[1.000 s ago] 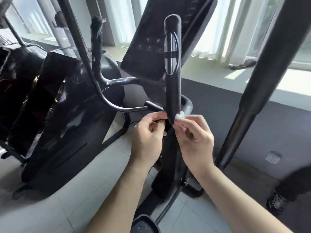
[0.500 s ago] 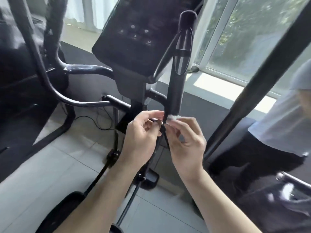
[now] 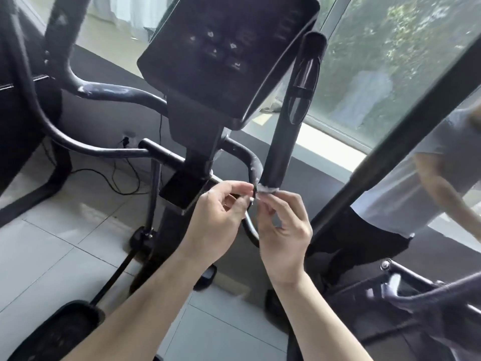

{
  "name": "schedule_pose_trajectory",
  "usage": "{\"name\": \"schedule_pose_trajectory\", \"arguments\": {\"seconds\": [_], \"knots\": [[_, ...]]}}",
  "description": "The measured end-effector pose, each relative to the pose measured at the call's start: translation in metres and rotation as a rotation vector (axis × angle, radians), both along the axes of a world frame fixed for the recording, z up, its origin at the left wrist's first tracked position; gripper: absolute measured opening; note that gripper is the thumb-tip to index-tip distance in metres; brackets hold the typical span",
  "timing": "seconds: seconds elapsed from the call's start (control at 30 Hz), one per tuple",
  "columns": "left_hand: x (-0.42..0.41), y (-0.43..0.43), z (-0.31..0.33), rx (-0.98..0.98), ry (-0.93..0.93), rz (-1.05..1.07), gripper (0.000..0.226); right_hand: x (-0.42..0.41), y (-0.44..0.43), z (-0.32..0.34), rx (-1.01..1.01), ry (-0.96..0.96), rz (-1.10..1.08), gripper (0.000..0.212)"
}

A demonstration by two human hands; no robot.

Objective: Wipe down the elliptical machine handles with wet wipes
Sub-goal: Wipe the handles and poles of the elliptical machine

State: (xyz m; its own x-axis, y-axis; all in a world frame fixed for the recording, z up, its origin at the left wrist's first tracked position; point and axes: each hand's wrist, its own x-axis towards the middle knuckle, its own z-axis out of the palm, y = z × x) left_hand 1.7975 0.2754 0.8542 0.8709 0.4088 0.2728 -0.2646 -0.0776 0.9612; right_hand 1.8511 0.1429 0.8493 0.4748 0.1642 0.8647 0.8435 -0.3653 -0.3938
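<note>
Wipe (image 3: 269, 190) pinched by left hand (image 3: 216, 217) and right hand (image 3: 283, 230) at handle (image 3: 286, 131) base; console (image 3: 226, 53) behind, pole (image 3: 390, 152) beside

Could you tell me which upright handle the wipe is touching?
The right handle, with the shiny strip: the wet wipe sits at its lower end, in the right hand. The left handle is untouched.

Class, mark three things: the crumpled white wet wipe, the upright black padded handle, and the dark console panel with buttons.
Crumpled white wet wipe (image 3: 269, 189): head view, its bunched middle at the handle's base.
Upright black padded handle (image 3: 280, 152): head view, lower shaft.
Dark console panel (image 3: 223, 58): head view, face near the buttons.
</note>
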Motion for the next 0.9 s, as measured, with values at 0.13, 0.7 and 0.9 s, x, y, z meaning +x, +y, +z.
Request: {"name": "schedule_pose_trajectory", "arguments": {"seconds": [0.13, 0.7, 0.9], "knots": [[-0.001, -0.003, -0.01, -0.008, 0.046, -0.034, 0.011, 0.001, -0.001, -0.026, 0.014, 0.151, -0.026, 0.019], [0.005, -0.014, -0.011, -0.319, -0.078, 0.042, 0.019, -0.014, -0.022, -0.002, 0.156, 0.362, 0.031, 0.042], [0.017, -0.031, -0.014, -0.263, -0.205, 0.108, 0.011, -0.003, -0.01, 0.012, 0.189, 0.38, -0.001, 0.057]]}}
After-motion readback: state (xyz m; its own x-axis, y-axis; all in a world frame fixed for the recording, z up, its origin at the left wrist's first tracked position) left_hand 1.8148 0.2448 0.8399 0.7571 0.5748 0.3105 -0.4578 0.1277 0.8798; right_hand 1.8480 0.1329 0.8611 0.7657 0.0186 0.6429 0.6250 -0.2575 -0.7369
